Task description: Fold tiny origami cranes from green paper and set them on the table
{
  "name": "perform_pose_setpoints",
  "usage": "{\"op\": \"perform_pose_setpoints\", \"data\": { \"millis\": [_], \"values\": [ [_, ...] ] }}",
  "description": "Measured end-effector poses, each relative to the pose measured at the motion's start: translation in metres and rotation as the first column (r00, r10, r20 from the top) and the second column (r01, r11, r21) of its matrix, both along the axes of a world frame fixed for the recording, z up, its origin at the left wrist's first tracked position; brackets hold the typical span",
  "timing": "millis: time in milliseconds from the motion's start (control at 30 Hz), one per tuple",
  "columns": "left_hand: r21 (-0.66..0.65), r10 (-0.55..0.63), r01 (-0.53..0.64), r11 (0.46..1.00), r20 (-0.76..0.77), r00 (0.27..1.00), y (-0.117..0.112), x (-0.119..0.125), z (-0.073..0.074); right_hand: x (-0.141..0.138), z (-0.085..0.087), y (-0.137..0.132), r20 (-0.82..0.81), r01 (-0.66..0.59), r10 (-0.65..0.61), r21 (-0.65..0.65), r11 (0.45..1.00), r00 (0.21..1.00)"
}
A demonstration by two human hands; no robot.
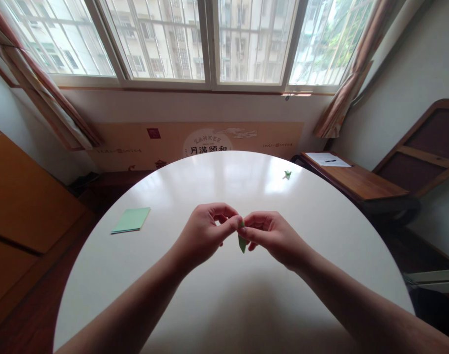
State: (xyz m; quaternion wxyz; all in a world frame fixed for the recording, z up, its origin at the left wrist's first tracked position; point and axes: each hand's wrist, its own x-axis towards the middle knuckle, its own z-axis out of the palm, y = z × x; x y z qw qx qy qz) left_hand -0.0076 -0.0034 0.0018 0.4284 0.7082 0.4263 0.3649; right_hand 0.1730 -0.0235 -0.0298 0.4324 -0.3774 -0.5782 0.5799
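My left hand [206, 231] and my right hand [270, 233] meet above the middle of a round white table [173, 295]. Both pinch a small folded piece of green paper [242, 243], whose tip hangs down between the fingertips. Most of the paper is hidden by my fingers. A stack of light green paper sheets [131, 220] lies flat on the table to the left of my left hand. A tiny folded green paper figure [287, 174] sits on the far right part of the table.
A wooden side table [357, 182] at the right holds a white sheet with a pen [327, 160]. A dark chair [392, 209] stands beside it. A window with curtains runs along the far wall. Wooden furniture [21, 206] stands at the left.
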Motion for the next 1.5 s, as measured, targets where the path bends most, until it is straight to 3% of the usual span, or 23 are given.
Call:
{"op": "perform_pose_setpoints", "data": {
  "millis": [200, 333, 433, 567, 767, 1300, 1500],
  "values": [
    [-0.005, 0.13, -0.13, 0.991, 0.103, 0.986, 0.0037, -0.0004, -0.0001, 0.0004, 0.0015, 0.0, -0.144, 0.02, -0.05, -0.202, 0.979, 0.988],
    [-0.029, 0.026, -0.025, 0.999, 0.033, 0.999, 0.0025, -0.0003, 0.0015, 0.0043, 0.0038, 0.0021, -0.242, 0.042, -0.105, -0.255, 0.966, 0.965],
    [-0.041, -0.073, 0.07, 0.997, -0.075, 0.995, 0.0002, 0.0011, 0.0006, 0.0047, 0.0051, 0.0036, -0.267, 0.081, -0.147, -0.245, 0.966, 0.953],
    [-0.012, -0.061, 0.06, 0.998, -0.113, 0.992, -0.0004, 0.0026, -0.0012, 0.0033, 0.0057, 0.0043, -0.258, 0.154, -0.201, -0.19, 0.97, 0.945],
    [-0.098, -0.028, 0.028, 0.995, 0.002, 1.0, 0.0003, 0.0021, -0.001, 0.0039, 0.0058, 0.0035, -0.213, 0.119, -0.156, -0.175, 0.977, 0.965],
    [-0.126, -0.02, 0.032, 0.991, 0.098, 0.995, -0.0004, 0.0056, 0.0004, 0.0006, 0.0034, 0.0026, -0.147, 0.13, -0.145, -0.104, 0.986, 0.979],
    [-0.126, 0.016, 0.009, 0.992, 0.195, 0.981, 0.0017, 0.0053, -0.0026, 0.0025, 0.0071, 0.0031, -0.231, 0.119, -0.178, -0.249, 0.961, 0.956]
  ]
}}
